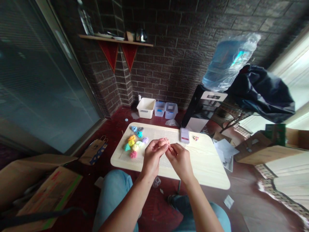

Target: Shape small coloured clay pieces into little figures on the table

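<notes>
Over the middle of the white table [207, 164], my left hand [153, 158] is closed on a pale pink lump [164, 141] that looks like modelling clay. My right hand [180, 159] pinches at the lump's right side, its fingertips meeting those of the left; part of the lump is hidden by the fingers. To the left lie several soft coloured clumps, among them a yellow clump [132, 140], a green clump [126, 147], a pink clump [133, 154] and a lilac clump [145, 140]. A small multicoloured ball-like piece [196, 138] rests at the far right.
A phone [184, 136] lies near the table's back edge. Behind the table, a white bin [146, 109] and two clear tubs [171, 111] stand on the floor. A water dispenser [201, 111] is at the back right. Cardboard boxes [53, 196] flank the table.
</notes>
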`<state>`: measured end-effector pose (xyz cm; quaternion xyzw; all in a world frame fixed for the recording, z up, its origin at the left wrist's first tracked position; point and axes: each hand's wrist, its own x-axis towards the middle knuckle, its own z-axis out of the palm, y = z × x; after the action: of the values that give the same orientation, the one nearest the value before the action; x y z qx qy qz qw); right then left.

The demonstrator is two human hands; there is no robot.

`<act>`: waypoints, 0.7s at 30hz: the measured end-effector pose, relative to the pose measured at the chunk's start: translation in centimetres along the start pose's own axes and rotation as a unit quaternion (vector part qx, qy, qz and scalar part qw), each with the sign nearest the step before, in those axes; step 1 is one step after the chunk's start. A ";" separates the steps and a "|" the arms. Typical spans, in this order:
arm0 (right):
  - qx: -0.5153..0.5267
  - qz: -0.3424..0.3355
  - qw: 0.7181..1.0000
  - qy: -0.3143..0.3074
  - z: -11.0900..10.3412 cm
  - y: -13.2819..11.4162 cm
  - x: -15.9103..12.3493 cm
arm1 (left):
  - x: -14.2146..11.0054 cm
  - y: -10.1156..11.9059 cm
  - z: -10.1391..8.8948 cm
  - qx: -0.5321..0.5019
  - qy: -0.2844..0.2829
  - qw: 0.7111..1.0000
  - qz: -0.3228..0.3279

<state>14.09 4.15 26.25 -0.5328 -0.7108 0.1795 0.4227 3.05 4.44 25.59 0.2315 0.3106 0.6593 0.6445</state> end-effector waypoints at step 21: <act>0.436 0.128 0.890 -0.031 -1.4 0.7 0.6 | 1.9 0.1 -2.2 -0.039 -0.006 0.999 -0.038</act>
<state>15.55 4.69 26.78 -0.3750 -0.4998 0.5405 0.5634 1.35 6.06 23.91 0.1986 0.2894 0.6441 0.6797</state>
